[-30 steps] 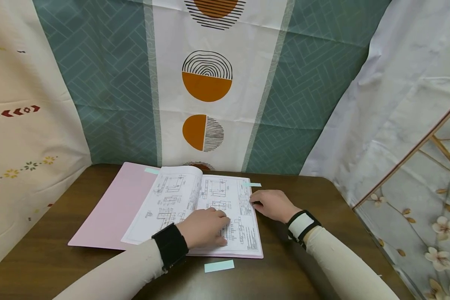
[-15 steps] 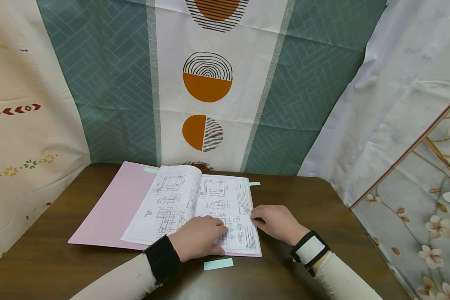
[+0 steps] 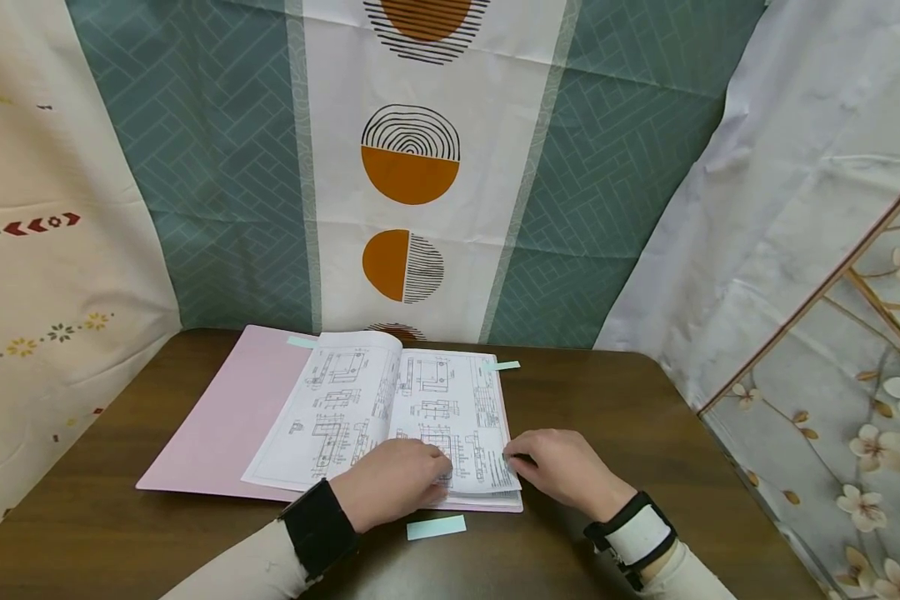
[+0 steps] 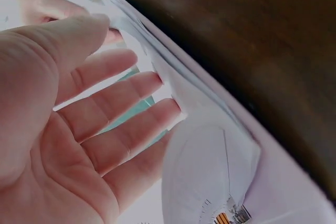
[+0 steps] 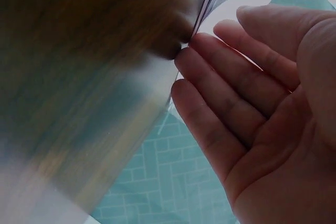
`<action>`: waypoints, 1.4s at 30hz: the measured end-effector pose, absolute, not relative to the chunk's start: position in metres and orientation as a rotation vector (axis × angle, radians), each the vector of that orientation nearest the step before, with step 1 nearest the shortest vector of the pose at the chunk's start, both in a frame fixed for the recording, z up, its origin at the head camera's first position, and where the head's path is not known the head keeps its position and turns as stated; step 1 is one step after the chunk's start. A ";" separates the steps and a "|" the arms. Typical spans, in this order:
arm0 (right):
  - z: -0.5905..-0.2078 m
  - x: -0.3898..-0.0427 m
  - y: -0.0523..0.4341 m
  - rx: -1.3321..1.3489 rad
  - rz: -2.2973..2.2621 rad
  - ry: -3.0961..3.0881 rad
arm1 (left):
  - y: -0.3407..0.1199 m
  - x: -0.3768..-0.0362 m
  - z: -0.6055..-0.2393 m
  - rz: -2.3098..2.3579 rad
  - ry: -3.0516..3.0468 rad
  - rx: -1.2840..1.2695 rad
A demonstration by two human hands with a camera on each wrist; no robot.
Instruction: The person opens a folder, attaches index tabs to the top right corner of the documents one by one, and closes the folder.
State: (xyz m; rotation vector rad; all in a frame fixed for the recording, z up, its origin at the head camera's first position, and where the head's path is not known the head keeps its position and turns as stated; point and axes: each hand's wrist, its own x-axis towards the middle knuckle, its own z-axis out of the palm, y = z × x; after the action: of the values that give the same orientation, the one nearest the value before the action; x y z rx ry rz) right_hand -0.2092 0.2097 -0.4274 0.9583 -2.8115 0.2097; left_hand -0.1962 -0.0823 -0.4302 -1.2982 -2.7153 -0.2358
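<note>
Patterned curtains hang behind a dark wooden table (image 3: 630,417), where a pink folder (image 3: 217,417) lies open near the front edge, its stack of printed drawing sheets (image 3: 390,400) facing up. The left hand (image 3: 393,483) rests flat on the lower page, fingers straight, gripping nothing. The right hand (image 3: 562,467) touches the sheets' right edge with relaxed fingers (image 5: 220,72). The paper looks thin, light and floppy, easily creased; it is probably best lifted at the loose right edge. A mint paper strip (image 3: 437,527) lies just in front.
</note>
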 end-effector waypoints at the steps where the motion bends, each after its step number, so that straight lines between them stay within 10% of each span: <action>1: -0.427 -0.208 0.210 0.945 0.227 -2.815 | -0.081 -0.195 -0.430 -0.221 -2.702 -1.296; 24: -0.428 -0.212 0.214 0.693 0.268 -2.775 | -0.061 -0.189 -0.435 -0.092 -2.601 -1.044; 42: -0.433 -0.210 0.196 1.034 0.249 -2.801 | -0.086 -0.181 -0.420 -0.157 -2.442 -0.848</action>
State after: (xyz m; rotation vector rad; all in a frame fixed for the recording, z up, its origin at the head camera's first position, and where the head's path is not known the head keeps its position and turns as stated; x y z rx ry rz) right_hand -0.2097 0.1961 -0.4332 1.0336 -2.8012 0.2493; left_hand -0.1814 -0.0865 -0.4198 -0.8475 -2.4418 -0.1571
